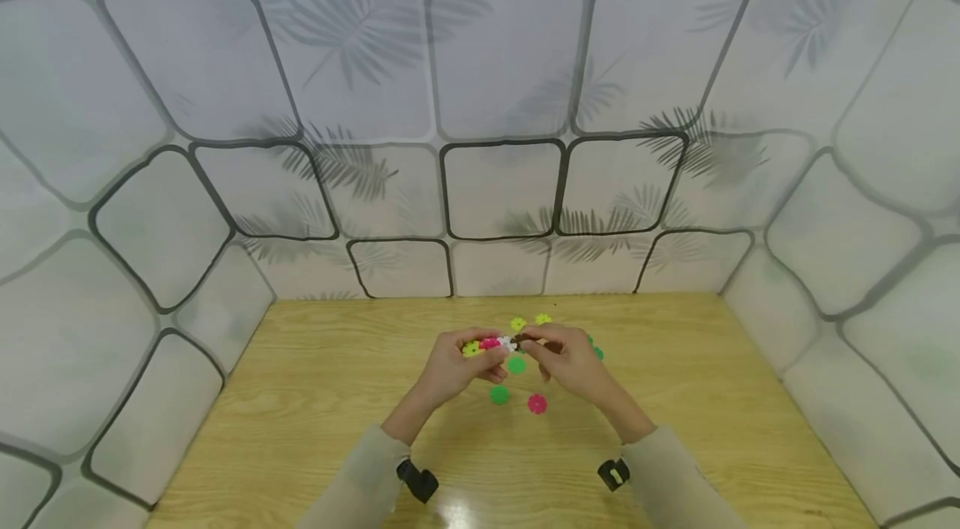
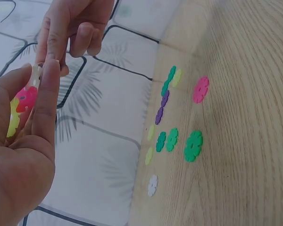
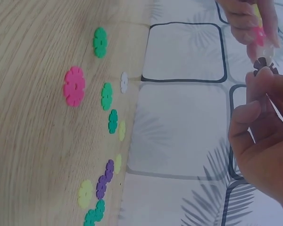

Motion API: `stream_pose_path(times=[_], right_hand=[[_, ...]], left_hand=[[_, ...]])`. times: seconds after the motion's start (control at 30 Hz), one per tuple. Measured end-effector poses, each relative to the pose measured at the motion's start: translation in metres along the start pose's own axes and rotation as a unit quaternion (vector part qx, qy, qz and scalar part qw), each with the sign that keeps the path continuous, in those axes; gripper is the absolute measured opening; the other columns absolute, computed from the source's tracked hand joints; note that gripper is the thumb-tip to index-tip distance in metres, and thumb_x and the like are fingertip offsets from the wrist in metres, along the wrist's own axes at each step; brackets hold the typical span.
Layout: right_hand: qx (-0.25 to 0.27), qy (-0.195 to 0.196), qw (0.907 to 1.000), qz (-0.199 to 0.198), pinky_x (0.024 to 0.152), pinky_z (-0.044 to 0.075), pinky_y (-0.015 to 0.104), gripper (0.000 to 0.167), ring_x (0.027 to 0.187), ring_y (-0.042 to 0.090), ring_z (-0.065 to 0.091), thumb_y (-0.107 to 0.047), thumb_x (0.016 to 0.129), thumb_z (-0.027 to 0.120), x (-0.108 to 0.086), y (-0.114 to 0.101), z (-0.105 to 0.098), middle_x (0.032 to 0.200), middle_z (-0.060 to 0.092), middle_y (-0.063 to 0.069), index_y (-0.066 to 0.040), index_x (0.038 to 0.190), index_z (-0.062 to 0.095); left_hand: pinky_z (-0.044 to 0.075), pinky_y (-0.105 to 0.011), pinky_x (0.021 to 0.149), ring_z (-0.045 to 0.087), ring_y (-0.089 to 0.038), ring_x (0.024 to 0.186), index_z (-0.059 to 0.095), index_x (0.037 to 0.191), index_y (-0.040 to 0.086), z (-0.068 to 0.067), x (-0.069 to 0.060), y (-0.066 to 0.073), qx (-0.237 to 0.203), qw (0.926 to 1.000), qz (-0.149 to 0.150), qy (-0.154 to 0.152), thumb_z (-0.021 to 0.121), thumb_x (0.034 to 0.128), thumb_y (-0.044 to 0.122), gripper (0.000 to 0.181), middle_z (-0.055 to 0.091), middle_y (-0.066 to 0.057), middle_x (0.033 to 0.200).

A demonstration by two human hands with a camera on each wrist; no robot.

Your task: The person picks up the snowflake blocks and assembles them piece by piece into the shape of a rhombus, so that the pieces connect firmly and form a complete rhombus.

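Above the table, my left hand (image 1: 453, 369) grips a short row of notched, flower-shaped plastic discs. The row has a yellow disc (image 1: 471, 348), a pink disc (image 1: 489, 343) and a white disc (image 1: 506, 343). From the other side, my right hand (image 1: 576, 364) pinches a dark disc (image 3: 262, 64) between thumb and index finger, at the white disc's edge. Whether its notch is joined to the white one cannot be made out. Fingers cover part of the row in each view.
On the wooden table (image 1: 337, 421) lie loose discs: a pink disc (image 1: 537, 404), a green disc (image 1: 499, 395), a white disc (image 2: 153, 185) and pale yellow ones. Two purple discs (image 3: 105, 179) lie end to end near teal discs (image 3: 94, 214). Patterned walls (image 1: 502, 187) surround the table's back and sides.
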State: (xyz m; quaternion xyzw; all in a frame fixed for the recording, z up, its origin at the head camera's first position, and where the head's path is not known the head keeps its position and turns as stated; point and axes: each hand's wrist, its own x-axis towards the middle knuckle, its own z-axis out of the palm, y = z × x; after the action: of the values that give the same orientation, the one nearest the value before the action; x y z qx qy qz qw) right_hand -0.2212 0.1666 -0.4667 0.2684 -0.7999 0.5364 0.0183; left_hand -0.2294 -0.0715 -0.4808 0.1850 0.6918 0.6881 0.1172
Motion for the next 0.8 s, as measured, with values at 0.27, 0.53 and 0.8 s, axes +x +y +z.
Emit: stream_pose_path(times=[0.27, 0.53, 0.8], right_hand=[[-0.001, 0.001, 1.0, -0.005, 0.05, 0.051, 0.028, 0.021, 0.053, 0.005, 0.052, -0.008, 0.105, 0.065, -0.002, 0.0, -0.004, 0.097, 0.076, 0.01, -0.005, 0.122, 0.077], [-0.001, -0.01, 0.9998, -0.02, 0.047, 0.047, 0.026, 0.021, 0.053, 0.007, 0.052, -0.012, 0.105, 0.065, -0.001, 0.009, -0.002, 0.097, 0.077, 0.008, -0.008, 0.121, 0.078], [-0.005, -0.008, 0.9999, -0.011, 0.046, 0.045, 0.025, 0.02, 0.052, 0.006, 0.052, -0.013, 0.105, 0.066, -0.002, 0.007, 0.0, 0.09, 0.076, 0.007, -0.008, 0.121, 0.078]], left_hand=[[0.066, -0.054, 0.079, 0.078, -0.015, 0.073, 0.062, 0.14, -0.003, 0.002, 0.001, 0.002, 0.009, 0.9997, -0.011, -0.018, 0.073, 0.1016, 0.021, 0.047, 0.074, -0.034, 0.102], [0.064, -0.06, 0.081, 0.08, -0.034, 0.083, 0.065, 0.137, 0.001, 0.004, 0.0, 0.007, 0.023, 0.9992, -0.005, -0.032, 0.074, 0.1009, 0.02, 0.042, 0.073, -0.016, 0.103], [0.064, -0.061, 0.081, 0.079, -0.037, 0.085, 0.068, 0.134, 0.004, 0.005, 0.0, 0.005, 0.021, 0.999, -0.006, -0.038, 0.076, 0.0996, 0.017, 0.038, 0.069, -0.014, 0.102]])
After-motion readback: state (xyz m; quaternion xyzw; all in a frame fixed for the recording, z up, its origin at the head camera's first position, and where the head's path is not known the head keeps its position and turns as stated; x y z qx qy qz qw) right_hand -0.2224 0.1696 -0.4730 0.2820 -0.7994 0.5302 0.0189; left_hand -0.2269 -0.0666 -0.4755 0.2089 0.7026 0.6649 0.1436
